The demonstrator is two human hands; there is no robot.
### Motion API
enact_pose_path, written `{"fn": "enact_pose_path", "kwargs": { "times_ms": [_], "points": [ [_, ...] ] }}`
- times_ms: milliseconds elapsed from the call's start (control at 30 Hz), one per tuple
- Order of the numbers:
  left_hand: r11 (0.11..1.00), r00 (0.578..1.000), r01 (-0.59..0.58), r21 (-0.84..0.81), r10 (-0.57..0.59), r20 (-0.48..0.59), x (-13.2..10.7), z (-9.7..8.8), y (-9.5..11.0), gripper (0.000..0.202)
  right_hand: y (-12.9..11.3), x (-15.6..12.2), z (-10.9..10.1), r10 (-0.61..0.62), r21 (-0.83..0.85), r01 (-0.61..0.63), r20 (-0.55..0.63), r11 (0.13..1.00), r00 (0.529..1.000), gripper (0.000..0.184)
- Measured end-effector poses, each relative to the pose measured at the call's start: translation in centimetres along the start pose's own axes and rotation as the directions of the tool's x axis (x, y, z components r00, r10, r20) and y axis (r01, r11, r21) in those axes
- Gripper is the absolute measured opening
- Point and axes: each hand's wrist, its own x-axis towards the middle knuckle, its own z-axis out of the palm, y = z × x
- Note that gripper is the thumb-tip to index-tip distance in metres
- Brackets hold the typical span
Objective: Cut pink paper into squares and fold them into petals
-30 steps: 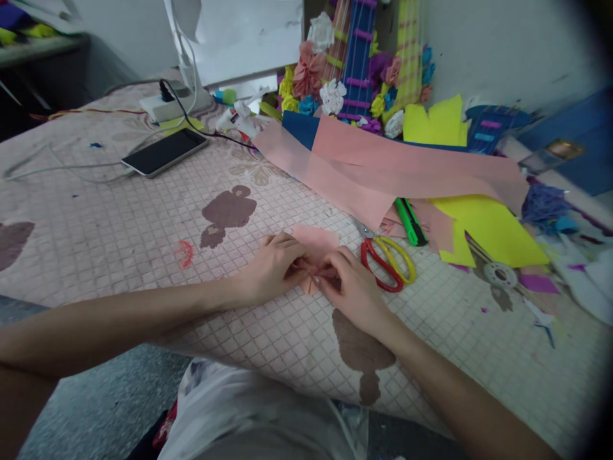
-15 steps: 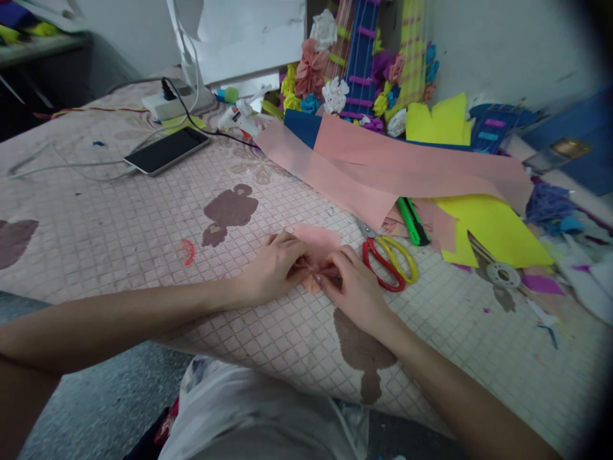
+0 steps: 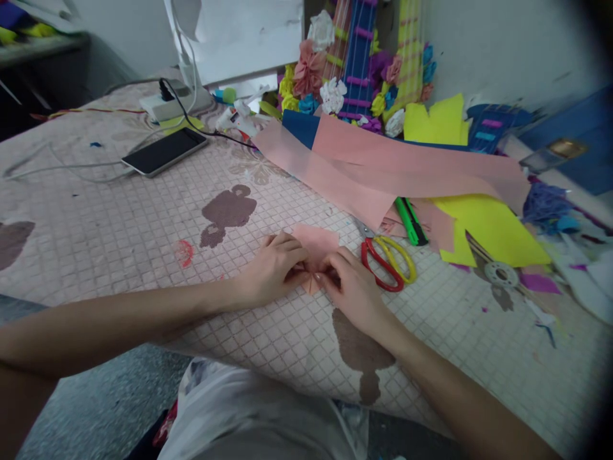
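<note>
A small piece of pink paper (image 3: pixel 317 244) lies on the checked tablecloth (image 3: pixel 143 217) near the table's front edge. My left hand (image 3: pixel 272 268) pinches its left side with curled fingers. My right hand (image 3: pixel 352 287) pinches the same piece from the right, fingertips almost meeting those of the left. Most of the folded part is hidden under my fingers. Red and yellow scissors (image 3: pixel 387 259) lie just right of my right hand.
Long pink paper strips (image 3: pixel 383 169), yellow sheets (image 3: pixel 488 230) and a green cutter (image 3: pixel 410 222) lie behind the scissors. Paper flowers (image 3: pixel 330 76) stand at the back. A phone (image 3: pixel 165 151), a power strip (image 3: pixel 167 105) and cables sit at the far left.
My fingers have shifted slightly on the pink paper, pressing the fold closer together. Both hands stay in the same place.
</note>
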Motion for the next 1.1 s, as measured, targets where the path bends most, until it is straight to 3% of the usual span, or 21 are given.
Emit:
{"fn": "enact_pose_path", "kwargs": {
  "times_ms": [667, 767, 1000, 1100],
  "points": [
    [0.999, 0.999, -0.011, 0.035, 0.010, 0.037, -0.1, -0.2, 0.0, 0.010, -0.2, -0.2, 0.3, -0.033, -0.129, 0.031, -0.010, 0.991, 0.999, 0.006],
    [0.999, 0.998, -0.020, 0.025, 0.019, 0.055, -0.1, -0.3, -0.1, 0.017, -0.4, -0.4, 0.2, -0.044, -0.137, 0.046, 0.018, 0.989, 0.999, 0.006],
    [0.999, 0.995, -0.046, 0.021, 0.044, 0.086, -0.3, -0.5, -0.4, 0.049, -0.3, -0.7, -0.4, -0.064, -0.044, 0.067, 0.067, 0.997, 0.996, 0.031],
    [0.998, 0.994, -0.058, 0.009, 0.057, 0.091, -0.3, -0.5, -0.5, 0.054, -0.1, -0.6, -0.9, -0.076, 0.036, 0.073, 0.094, 0.997, 0.993, 0.034]
  ]
}}
